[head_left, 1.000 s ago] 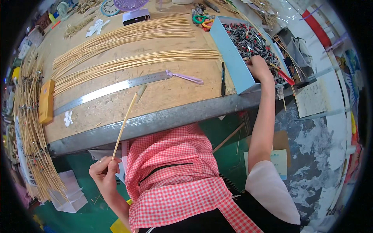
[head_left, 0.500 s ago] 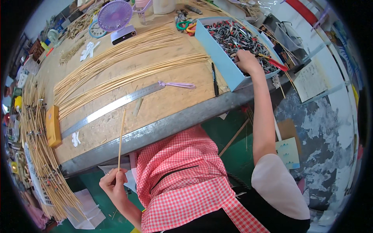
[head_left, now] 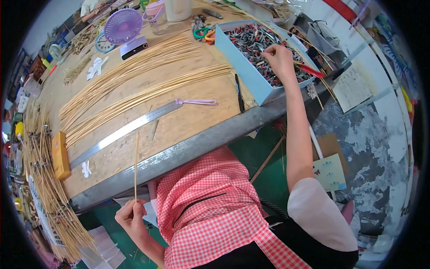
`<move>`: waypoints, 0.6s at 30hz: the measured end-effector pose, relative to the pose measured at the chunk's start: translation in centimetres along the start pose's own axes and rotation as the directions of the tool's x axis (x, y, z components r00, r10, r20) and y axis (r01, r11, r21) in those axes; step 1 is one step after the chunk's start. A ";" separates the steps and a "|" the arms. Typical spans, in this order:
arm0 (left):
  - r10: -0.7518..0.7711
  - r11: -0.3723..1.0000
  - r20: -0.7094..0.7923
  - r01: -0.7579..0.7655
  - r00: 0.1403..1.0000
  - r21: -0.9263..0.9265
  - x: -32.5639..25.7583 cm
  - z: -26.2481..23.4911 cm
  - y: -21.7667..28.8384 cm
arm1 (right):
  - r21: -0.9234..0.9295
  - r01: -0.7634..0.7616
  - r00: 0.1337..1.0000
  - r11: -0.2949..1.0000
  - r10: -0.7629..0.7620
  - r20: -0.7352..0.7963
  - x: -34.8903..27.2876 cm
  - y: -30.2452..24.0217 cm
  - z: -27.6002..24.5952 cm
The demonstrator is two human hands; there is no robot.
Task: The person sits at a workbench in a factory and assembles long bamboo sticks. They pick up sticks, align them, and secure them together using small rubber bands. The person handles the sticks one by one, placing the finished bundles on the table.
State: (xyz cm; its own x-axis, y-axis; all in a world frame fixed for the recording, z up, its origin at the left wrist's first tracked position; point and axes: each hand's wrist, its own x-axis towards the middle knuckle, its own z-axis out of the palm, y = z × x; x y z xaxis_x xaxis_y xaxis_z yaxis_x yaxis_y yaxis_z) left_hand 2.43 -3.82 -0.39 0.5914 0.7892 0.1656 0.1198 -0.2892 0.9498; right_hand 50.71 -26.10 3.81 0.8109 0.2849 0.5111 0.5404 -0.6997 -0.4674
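A wooden worktable [head_left: 188, 121] is spread with long bundles of thin bamboo strips [head_left: 134, 85] and a metal ruler [head_left: 125, 130]. At its right end a blue tray [head_left: 251, 71] of small dark clips [head_left: 255, 40] is entered by the right hand [head_left: 280, 60], fingers pinched together among them. Below the table edge, one upright bamboo stick [head_left: 135, 166] is clamped in the left hand [head_left: 131, 217]

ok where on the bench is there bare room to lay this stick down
Bare wood lies between the metal ruler and the bench's metal front edge, and right of the ruler's purple loop up to the black pen. The far side is crowded with stick bundles, the fan and the blue tray.
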 end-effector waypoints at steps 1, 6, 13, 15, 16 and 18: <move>-0.002 1.000 -0.005 0.002 1.000 0.005 0.0 -0.1 -0.1 | 0.010 0.021 1.000 1.000 -0.021 -0.010 0.1 0.0 0.2; -0.013 1.000 -0.011 0.012 1.000 -0.024 0.0 -0.1 0.3 | 0.018 0.084 0.994 0.996 -0.082 -0.076 -0.3 -0.2 -0.1; -0.014 1.000 0.019 0.015 1.000 -0.012 0.3 -0.3 0.2 | 0.284 -0.062 0.973 0.957 0.122 -0.197 -0.4 0.6 -0.5; -0.020 1.000 0.010 0.020 1.000 -0.005 0.3 -0.3 0.4 | 0.387 -0.229 0.960 0.893 0.272 -0.060 -0.4 -1.4 -1.1; -0.023 1.000 0.004 0.023 1.000 -0.008 0.3 -0.3 0.4 | 0.315 -0.160 0.971 0.936 0.206 -0.121 -0.3 -1.5 -1.1; -0.018 0.999 0.003 0.018 1.000 -0.043 0.4 -0.2 0.5 | 0.262 -0.024 0.966 0.965 0.090 -0.243 0.0 0.7 -0.7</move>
State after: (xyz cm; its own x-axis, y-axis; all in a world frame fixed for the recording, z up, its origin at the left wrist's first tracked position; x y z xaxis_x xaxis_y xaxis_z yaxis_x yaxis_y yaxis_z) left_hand 2.59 -3.55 0.16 0.5917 0.7925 0.1481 0.0961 -0.2517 0.9630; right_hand 50.99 -27.05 3.98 0.7771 0.0534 0.6271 0.5610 -0.5103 -0.6518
